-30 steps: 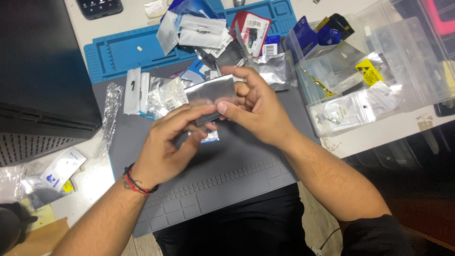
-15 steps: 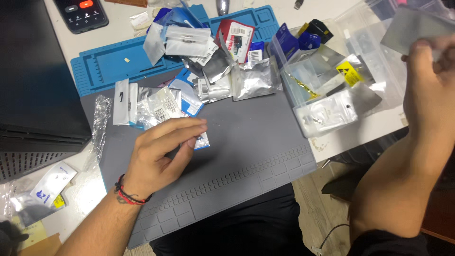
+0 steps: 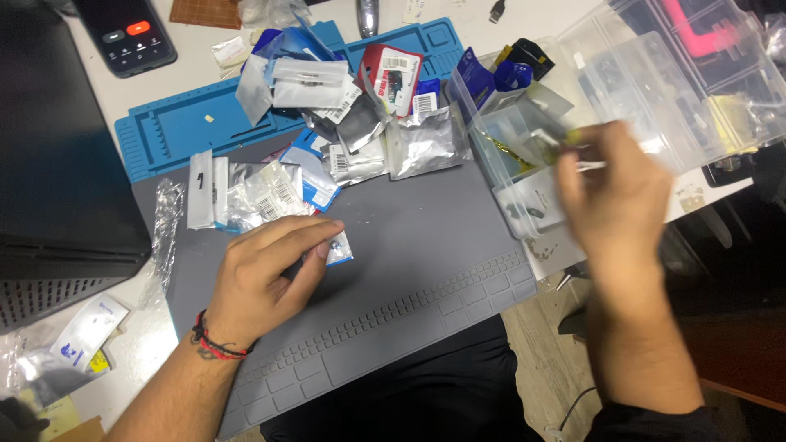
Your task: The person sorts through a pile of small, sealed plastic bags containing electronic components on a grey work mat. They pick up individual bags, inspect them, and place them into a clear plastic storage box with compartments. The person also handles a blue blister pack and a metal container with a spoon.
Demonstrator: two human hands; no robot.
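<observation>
Resting on the grey work mat (image 3: 426, 254), the left hand (image 3: 262, 282) lies with its fingers (image 3: 315, 233) curled narrow over a small clear packet with a blue edge (image 3: 340, 250); the fingertips press on the packet, which lies flat on the mat just below a heap of small bags. A red and black cord bracelet (image 3: 211, 344) circles that wrist.

The right hand (image 3: 614, 192) is raised over the right edge of the surface, blurred by motion. Its fingers are bunched near a thin pale strip (image 3: 591, 165), but I cannot tell whether they grip it or only pass in front of it.

Behind the left hand, silver foil bags (image 3: 426, 141) and clear barcode packets (image 3: 266, 195) lie piled where the grey mat meets a blue tray mat (image 3: 188, 123). A red card packet (image 3: 393, 78) sits on top of the pile. Clear plastic boxes (image 3: 655, 82) stand beyond the right hand, one open box (image 3: 512, 143) just beside the mat. A phone (image 3: 124, 33) with a lit screen lies at the top left, and a dark case (image 3: 57, 164) fills the left side.
</observation>
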